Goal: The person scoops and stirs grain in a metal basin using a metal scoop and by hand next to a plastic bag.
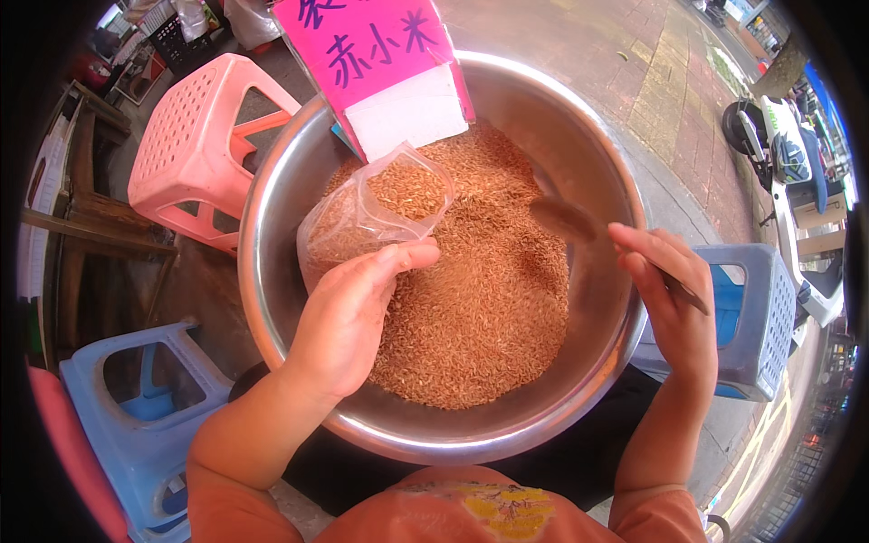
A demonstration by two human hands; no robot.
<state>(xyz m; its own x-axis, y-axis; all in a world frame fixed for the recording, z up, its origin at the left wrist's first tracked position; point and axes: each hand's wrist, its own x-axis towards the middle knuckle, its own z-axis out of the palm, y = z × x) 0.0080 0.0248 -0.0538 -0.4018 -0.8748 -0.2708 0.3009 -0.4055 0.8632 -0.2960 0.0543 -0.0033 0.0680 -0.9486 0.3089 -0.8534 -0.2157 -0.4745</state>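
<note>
A wide stainless steel basin [601,156] holds a heap of reddish-brown rice grains [468,339]. My left hand [346,312] grips the near side of a clear plastic bag [333,227], partly filled with the same grain, whose mouth gapes upward. Over the basin's right side, my right hand [669,285] holds a spoon or scoop by its handle; the dark bowl [567,218] is blurred and hangs near the right edge of the grain. Whether the bowl carries grain is hard to tell.
A pink handwritten sign [380,47] on white foam leans over the basin's far rim. A pink plastic stool [183,142] and a blue stool [149,414] stand left, a grey-blue stool [747,319] right. Farther right is a parked scooter [791,156].
</note>
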